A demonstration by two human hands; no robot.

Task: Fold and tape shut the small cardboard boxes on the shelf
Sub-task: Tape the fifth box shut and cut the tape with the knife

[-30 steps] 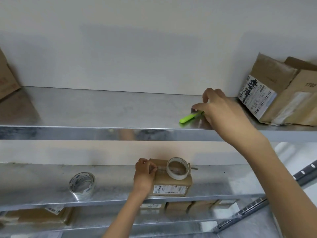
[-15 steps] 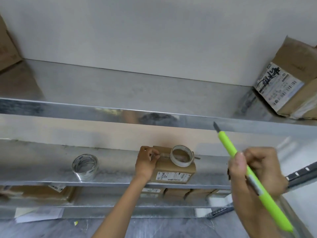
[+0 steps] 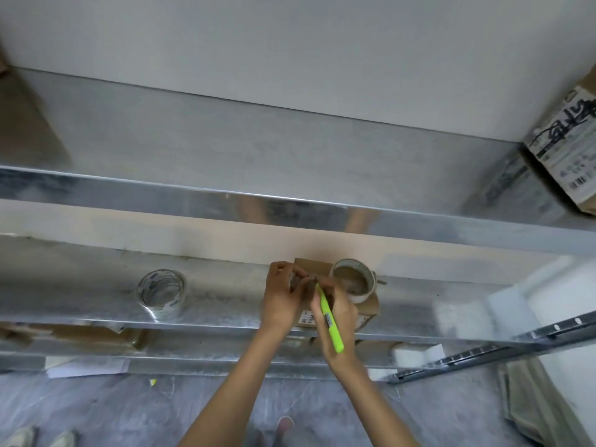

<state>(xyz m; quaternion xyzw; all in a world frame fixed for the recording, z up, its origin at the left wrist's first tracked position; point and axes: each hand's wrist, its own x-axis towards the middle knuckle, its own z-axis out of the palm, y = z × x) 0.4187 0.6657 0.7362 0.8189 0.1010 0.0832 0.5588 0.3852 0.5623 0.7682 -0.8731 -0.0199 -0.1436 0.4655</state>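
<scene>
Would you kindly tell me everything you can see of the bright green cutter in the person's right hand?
The green cutter is a slim, lime-green stick, plastic by its look, with a small silvery part midway. The right hand grips it like a pen. Its tip points up and away, at the top of the small cardboard box on the shelf, close to the left hand. Its rear end juts out over the wrist. The blade is too small to make out.

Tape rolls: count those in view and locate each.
2. One shiny clear tape roll stands on the grey metal shelf, at left; one white-rimmed tape roll lies atop the small brown cardboard box. Lower shelves may hide more.
</scene>
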